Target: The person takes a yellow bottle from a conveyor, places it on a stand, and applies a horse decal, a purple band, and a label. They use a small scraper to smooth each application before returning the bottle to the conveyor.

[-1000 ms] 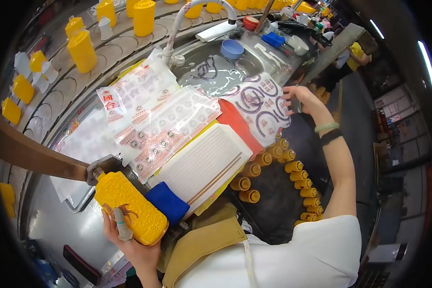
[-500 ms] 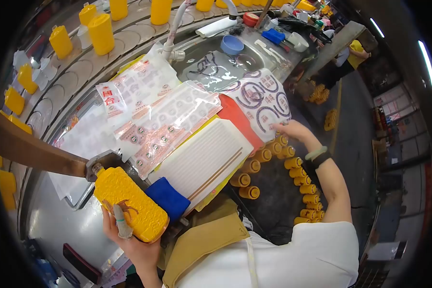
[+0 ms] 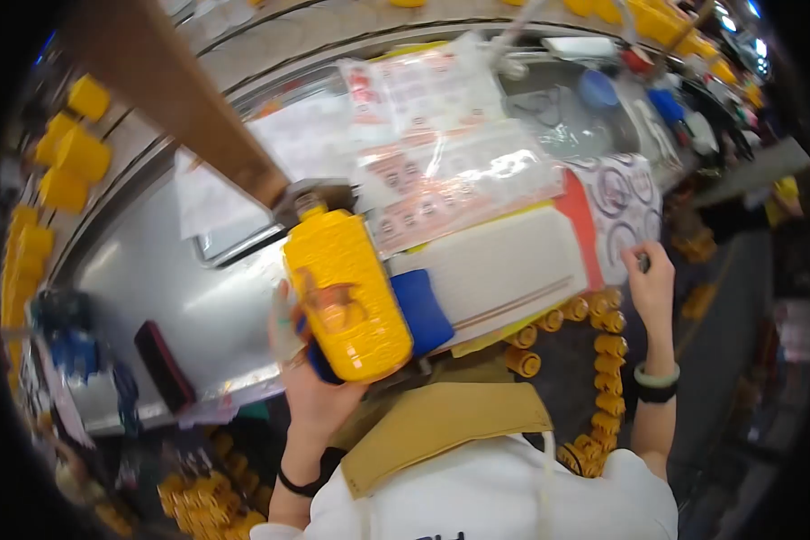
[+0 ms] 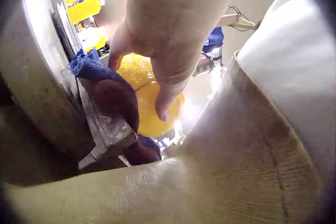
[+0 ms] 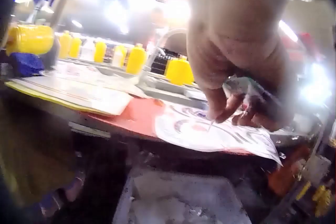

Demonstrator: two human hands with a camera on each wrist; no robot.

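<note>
A yellow embossed bottle [image 3: 346, 288] with a reddish-brown animal figure lies tilted, its neck at a clamp [image 3: 288, 205] on a wooden arm. My left hand [image 3: 315, 396] grips its lower end; a grey wrap with a green band covers one finger. In the left wrist view the thumb presses on the yellow bottle [image 4: 147, 82]. My right hand [image 3: 652, 283] has its fingers curled at the edge of a white sheet with purple curved decals [image 3: 637, 184]. A small flat grey piece [image 5: 244, 86] sits within those fingers; their tips come right at the sheet.
A blue cloth [image 3: 427, 315] lies beside the bottle. Printed sheets [image 3: 459, 180] and a lined white pad [image 3: 513, 265] cover the bench by a sink holding water [image 3: 567, 130]. Yellow bottles [image 3: 610, 382] stand in rows below; others [image 3: 76, 157] line the conveyor.
The head view has swung left, so everything sits farther right. My right hand has come from beyond the decal sheet's edge in to its lower corner. The left hand keeps hold of the bottle.
</note>
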